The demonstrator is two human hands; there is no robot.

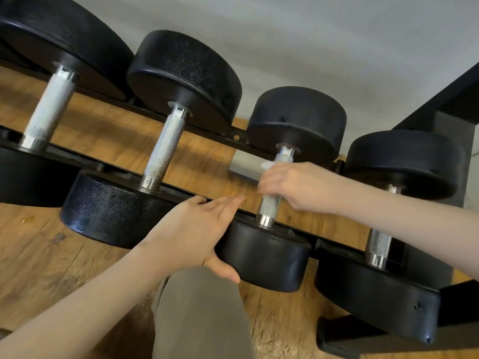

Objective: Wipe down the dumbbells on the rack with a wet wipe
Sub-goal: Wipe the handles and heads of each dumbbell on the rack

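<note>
Several black dumbbells with knurled silver handles lie side by side on a black rack point(181, 189). My right hand point(298, 185) is curled round the handle of the third dumbbell point(269, 208), and a bit of white wet wipe point(267, 165) shows at its fingertips. My left hand point(194, 234) holds the near head point(267, 257) of that same dumbbell, fingers straight along its side and the rail, thumb under its front edge. The hand is blurred, so how much of the wipe it covers is hidden.
A larger dumbbell point(166, 149) lies to the left and a smaller one point(378, 244) to the right. The rack's upright post point(445, 107) rises at the right. Below are the wood floor point(51, 268), my knee point(202, 314) in grey trousers and a grey wall point(311, 35) behind.
</note>
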